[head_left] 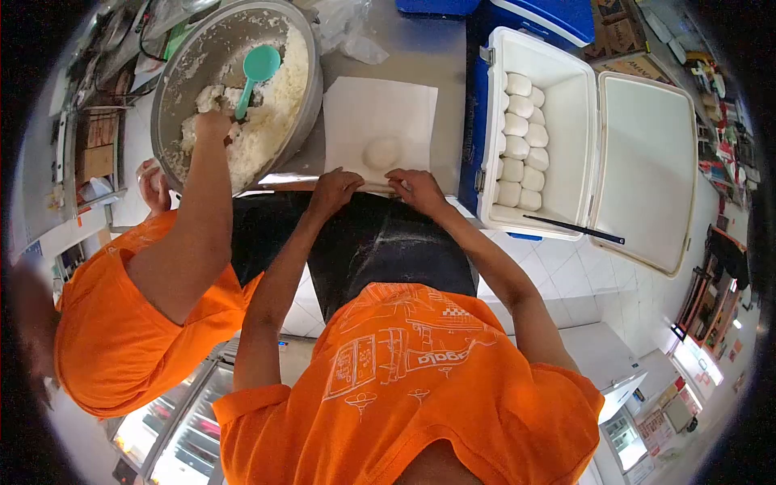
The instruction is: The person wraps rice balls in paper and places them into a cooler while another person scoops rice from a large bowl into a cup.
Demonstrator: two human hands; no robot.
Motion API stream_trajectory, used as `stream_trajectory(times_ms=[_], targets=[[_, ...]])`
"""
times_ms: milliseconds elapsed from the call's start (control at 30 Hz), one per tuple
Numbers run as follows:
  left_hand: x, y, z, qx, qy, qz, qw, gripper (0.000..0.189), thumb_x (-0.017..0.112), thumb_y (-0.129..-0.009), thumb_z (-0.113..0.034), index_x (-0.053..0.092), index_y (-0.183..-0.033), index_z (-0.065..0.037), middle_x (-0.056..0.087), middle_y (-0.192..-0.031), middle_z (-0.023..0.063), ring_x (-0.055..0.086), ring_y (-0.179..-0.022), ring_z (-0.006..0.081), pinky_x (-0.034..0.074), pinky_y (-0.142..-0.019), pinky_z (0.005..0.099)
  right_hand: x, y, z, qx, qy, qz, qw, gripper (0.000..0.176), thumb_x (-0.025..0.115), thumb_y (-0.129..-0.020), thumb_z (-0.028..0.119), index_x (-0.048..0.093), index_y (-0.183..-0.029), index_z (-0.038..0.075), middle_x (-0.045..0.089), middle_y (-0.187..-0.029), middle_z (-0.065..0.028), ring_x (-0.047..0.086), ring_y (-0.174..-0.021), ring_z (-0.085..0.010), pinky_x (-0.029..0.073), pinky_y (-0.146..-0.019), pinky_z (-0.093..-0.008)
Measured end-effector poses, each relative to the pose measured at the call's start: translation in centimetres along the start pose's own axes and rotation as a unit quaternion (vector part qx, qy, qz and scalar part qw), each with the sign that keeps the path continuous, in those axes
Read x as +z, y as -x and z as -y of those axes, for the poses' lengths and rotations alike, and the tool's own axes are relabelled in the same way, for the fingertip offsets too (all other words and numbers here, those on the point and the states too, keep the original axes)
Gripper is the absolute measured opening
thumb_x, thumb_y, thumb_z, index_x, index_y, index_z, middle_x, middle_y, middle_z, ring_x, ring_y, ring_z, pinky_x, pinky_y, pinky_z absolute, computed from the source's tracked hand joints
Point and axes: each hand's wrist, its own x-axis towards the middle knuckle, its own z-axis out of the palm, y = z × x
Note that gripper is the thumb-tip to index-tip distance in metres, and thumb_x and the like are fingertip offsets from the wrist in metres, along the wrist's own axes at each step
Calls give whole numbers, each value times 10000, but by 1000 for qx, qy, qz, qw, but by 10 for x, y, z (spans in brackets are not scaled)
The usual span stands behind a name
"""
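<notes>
A white sheet [380,113] lies on the metal counter, with a round whitish lump [382,152] on or under its near part; which of the two I cannot tell. At the sheet's near left corner my left hand [337,191] pinches the edge. My right hand [415,189] has its fingers closed on the near edge, just right of the lump. To the left stands a large metal bowl [168,97] of white rice-like grains [283,97], with a green scoop [259,66] in it.
A co-worker in orange [153,315] reaches one hand [212,125] into the bowl. On the right an open cooler [566,145] holds several white rounded pieces [516,125]; a dark stick [574,229] lies across its near rim. A clear plastic bag [352,32] sits behind the sheet.
</notes>
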Motion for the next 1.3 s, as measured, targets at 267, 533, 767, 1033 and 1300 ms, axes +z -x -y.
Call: stream_trajectory(times_ms=[267,533,767,1033,1300], targets=[[-4,-10,5,-57,55,15,997,173,752,-822,-255,754,-866,-88,724,-838,106,696,-835,284,530,-790,416,-5,-12,15,88,-96,16,991,222,698,-873,168,700,-1073,72,728,-953,-105,705,-823,-209,540,-752,-331],[-8,-13,2,-105,115,41,987,221,790,-779,-282,738,-858,-81,729,-857,103,696,-840,270,528,-776,397,15,-16,13,13,-34,7,999,243,659,-855,188,681,-1089,123,715,-860,-138,679,-767,-338,524,-740,-456],[-11,-14,-9,8,110,-24,994,202,756,-819,-258,728,-904,-78,724,-908,94,691,-845,263,518,-820,397,7,-23,36,43,-59,-8,997,223,660,-834,102,673,-1057,106,693,-834,-170,675,-767,-366,528,-731,-451],[5,-5,-14,-31,129,-80,988,179,735,-836,-239,743,-835,-60,725,-821,90,681,-743,290,510,-729,386,3,-19,36,43,8,13,999,225,702,-814,180,688,-1028,111,704,-890,-104,660,-871,-320,512,-784,-448],[13,-5,-4,-15,134,-118,984,195,807,-757,-246,731,-775,-68,718,-786,91,671,-734,288,507,-723,372,-6,-9,25,21,62,-6,998,221,729,-797,264,720,-955,109,709,-879,-74,636,-895,-299,494,-811,-425]])
